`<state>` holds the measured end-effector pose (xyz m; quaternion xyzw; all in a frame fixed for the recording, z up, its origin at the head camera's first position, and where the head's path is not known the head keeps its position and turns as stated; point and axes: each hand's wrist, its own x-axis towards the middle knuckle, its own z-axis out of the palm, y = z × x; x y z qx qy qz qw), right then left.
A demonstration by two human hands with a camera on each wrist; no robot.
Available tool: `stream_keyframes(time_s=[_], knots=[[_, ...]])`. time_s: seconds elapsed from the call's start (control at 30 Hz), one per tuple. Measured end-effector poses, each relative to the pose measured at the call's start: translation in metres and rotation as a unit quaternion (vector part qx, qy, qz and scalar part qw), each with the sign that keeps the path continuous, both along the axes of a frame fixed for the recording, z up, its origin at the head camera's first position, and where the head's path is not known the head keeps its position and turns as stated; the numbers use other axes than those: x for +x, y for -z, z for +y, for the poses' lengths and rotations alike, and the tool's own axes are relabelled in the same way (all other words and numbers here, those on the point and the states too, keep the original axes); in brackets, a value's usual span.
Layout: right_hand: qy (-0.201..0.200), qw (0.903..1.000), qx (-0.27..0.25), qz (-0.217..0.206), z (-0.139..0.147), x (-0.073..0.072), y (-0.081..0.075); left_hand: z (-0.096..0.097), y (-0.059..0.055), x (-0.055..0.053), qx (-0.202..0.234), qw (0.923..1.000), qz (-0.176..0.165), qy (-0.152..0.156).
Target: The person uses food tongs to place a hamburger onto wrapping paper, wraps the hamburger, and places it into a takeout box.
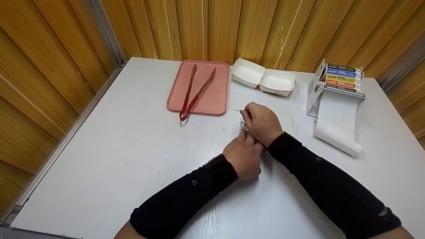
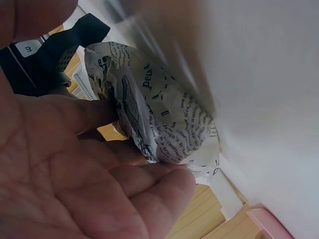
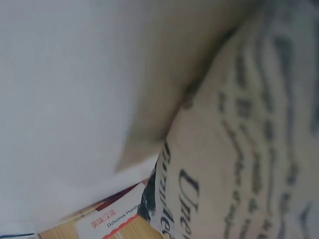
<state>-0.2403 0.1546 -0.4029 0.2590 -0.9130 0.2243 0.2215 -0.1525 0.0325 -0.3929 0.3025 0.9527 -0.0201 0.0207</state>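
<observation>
A bundle wrapped in newsprint-patterned paper sits low at the tabletop, mostly hidden by the hands in the head view. My left hand holds it, the fingers bent against its side in the left wrist view. Above and just beyond the bundle, my right hand pinches a thin, pale stick like a toothpick, which points left. Up close in the right wrist view, the printed paper fills the right side.
Red-handled tongs lie on a pink tray at the back. Right of it stands an open white burger box. Farther right is a dispenser of coloured rolls, with a white sheet hanging down onto the white table.
</observation>
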Motion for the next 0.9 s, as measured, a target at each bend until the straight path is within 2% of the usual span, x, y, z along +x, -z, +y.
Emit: stream_keyframes(time_s=[0.13, 0.57, 0.73, 0.9], knots=[[-0.001, 0.9996, 0.004, -0.028, -0.0021, -0.0005, 0.0015, -0.0014, -0.0004, -0.0003, -0.009, 0.9999, -0.002, 0.008], [0.022, 0.9966, 0.049, -0.063, -0.0082, 0.0009, -0.0015, -0.004, -0.0012, -0.0026, -0.013, 0.9995, -0.024, 0.016], [0.033, 0.9952, 0.036, -0.085, -0.0082, 0.0035, -0.0039, -0.0053, -0.0025, -0.0041, 0.001, 0.9993, -0.027, 0.026], [0.038, 0.9923, -0.007, -0.118, -0.0073, 0.0051, -0.0063, -0.007, -0.0043, -0.0047, 0.024, 0.9988, -0.029, 0.032]])
